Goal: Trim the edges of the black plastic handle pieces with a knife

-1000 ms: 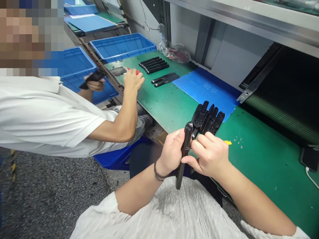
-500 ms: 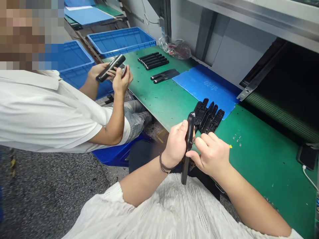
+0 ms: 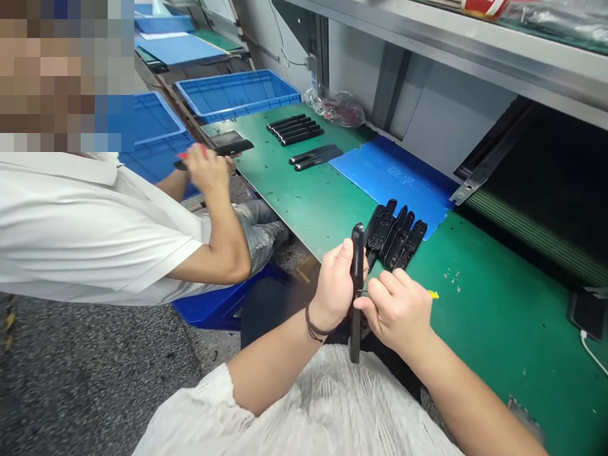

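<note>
My left hand (image 3: 336,278) is wrapped round a long black plastic casing (image 3: 357,253), held nearly upright in front of my chest. My right hand (image 3: 396,307) is closed on a slim yellow-ended tool (image 3: 432,294). The yellow end sticks out past the little-finger side, and a thin tip points at the casing's side by my thumb. Most of the tool is hidden in the fist. Just beyond my hands, several black casing halves (image 3: 396,234) lie with their ribbed insides up, partly on a blue sheet (image 3: 394,174).
Finished-looking black casings (image 3: 295,129) lie in a row on the green table (image 3: 294,196), with two more (image 3: 316,156) nearer. At left a co-worker (image 3: 209,177) handles a black part and something red. Blue crates (image 3: 242,95) stand behind. A phone (image 3: 588,313) lies at right.
The tool tip now shows against the casing's side, with my hands in nearly the same pose. The co-worker's hands have shifted lower, and a red item shows there. The view has tilted slightly up.
</note>
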`<state>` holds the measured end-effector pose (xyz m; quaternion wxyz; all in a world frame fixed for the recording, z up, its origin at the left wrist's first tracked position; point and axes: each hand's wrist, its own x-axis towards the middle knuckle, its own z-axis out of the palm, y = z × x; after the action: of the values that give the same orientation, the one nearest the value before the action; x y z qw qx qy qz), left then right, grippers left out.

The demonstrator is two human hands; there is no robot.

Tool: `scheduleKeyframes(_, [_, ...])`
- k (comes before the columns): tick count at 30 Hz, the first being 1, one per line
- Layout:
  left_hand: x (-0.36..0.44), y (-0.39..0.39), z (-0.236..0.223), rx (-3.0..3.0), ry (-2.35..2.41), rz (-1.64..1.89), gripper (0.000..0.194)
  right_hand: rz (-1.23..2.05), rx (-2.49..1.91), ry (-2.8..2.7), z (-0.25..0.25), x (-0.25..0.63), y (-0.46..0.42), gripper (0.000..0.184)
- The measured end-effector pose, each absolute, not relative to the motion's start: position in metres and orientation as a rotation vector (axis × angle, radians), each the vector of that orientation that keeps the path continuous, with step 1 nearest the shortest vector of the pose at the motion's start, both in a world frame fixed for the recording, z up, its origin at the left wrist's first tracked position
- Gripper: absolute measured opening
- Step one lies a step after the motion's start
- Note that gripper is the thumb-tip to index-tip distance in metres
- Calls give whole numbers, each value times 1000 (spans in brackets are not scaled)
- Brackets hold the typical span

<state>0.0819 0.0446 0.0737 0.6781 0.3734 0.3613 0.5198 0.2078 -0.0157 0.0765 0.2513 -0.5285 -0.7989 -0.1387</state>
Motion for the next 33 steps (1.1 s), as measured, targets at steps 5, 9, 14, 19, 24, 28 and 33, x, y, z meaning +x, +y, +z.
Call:
scheduleKeyframes(5, [82,49,82,736,749,1149,59,-327,-1449,-2190,76,205,-18,61])
scheduleKeyframes(9, [80,55,83,705,724,1138,59,-234,-1417,-2244,77,206,-16,63])
scheduleKeyframes(14, [81,59,78,707,734,1121,60,-211,-1418,-2321,77,212,-14,56])
scheduleKeyframes(19, [82,62,73,660,711,1114,61,-282,-1423,-2351,76,212,-14,52])
scheduleKeyframes(24, [79,68,71,638,729,1118,59,-274,-1389,-2396,74,206,-19,53])
scheduleKeyframes(28, [76,77,76,558,779,1141,56,-189,-1375,-2468,70,202,-27,53])
scheduleKeyframes(33, [70,93,78,459,772,1140,53,-113,-1362,-2513,70,198,-35,58])
